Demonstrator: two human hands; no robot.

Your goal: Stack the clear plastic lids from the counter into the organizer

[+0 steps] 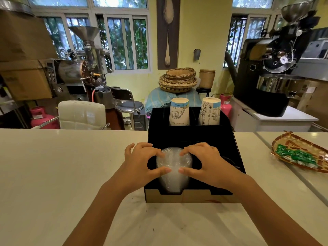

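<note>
A tall stack of clear plastic lids (pixel 173 170) is seen standing in the front-left compartment of the black organizer (pixel 232 150), which sits on the pale counter (pixel 58 166); the stack is gripped from both sides at once. The left hand (pixel 142 162) is closed around it from nine o'clock, thumb at the near side and fingers curled over the far rim; the right hand (pixel 204 161) is wrapped on from three o'clock in mirror fashion. At twelve o'clock, two paper cup stacks (pixel 179 113) are held upright in the rear slots; a woven tray (pixel 301 153) is noted at three o'clock, well apart.

The step is judged to be the seating of the stack; no loose lids are seen on the counter. Risk lies in the release: if the pile is not settled flat on the compartment floor, a lean toward six o'clock could be expected, where the front wall is notched low; slippery nested lids could also be fanned apart by uneven squeezing.
</note>
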